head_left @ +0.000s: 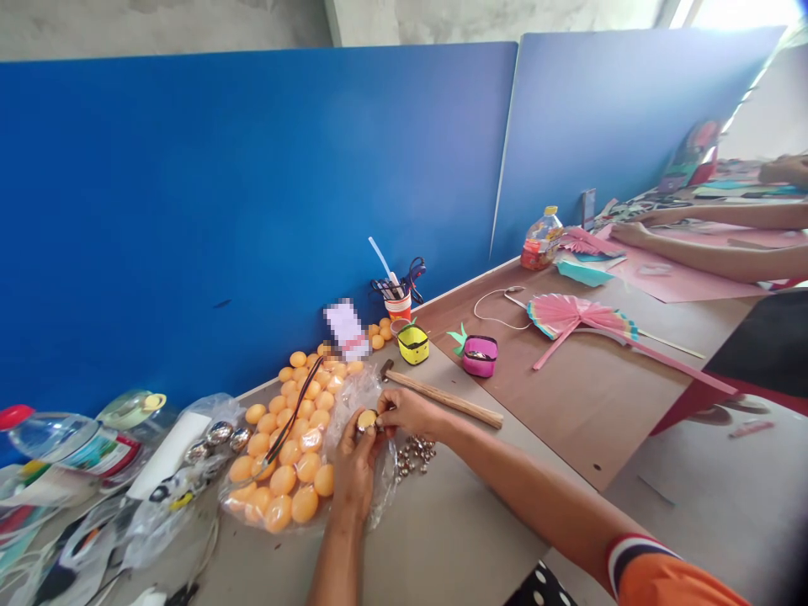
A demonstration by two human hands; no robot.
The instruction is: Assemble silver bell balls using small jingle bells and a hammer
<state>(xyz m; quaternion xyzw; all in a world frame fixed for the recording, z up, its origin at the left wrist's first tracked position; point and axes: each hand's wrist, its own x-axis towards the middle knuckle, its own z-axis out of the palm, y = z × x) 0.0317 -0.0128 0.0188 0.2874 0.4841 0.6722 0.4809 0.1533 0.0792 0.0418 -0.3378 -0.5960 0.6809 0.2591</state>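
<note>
My left hand [355,471] grips a small round yellowish disc [367,420] with a darker rim, held just above the table. At its right edge, my right hand [404,412] pinches with thumb and fingertips; whether a small part sits between them I cannot make out. Under and beside the hands lies a clear plastic bag [353,396]. Orange balls [290,453] fill the bag to the left, a dark striped cord across them. Small silver bells [415,455] are heaped below my right wrist. Behind that wrist rests a hammer [445,396] with a wooden handle.
Beyond the hammer stand a yellow basket [414,345], a pink basket [480,357] and a cup of tools [397,305]. Bottles [76,446] and plastic bags crowd the left. A pink paper fan [574,316] lies right; another person's arms [700,244] reach over pink paper.
</note>
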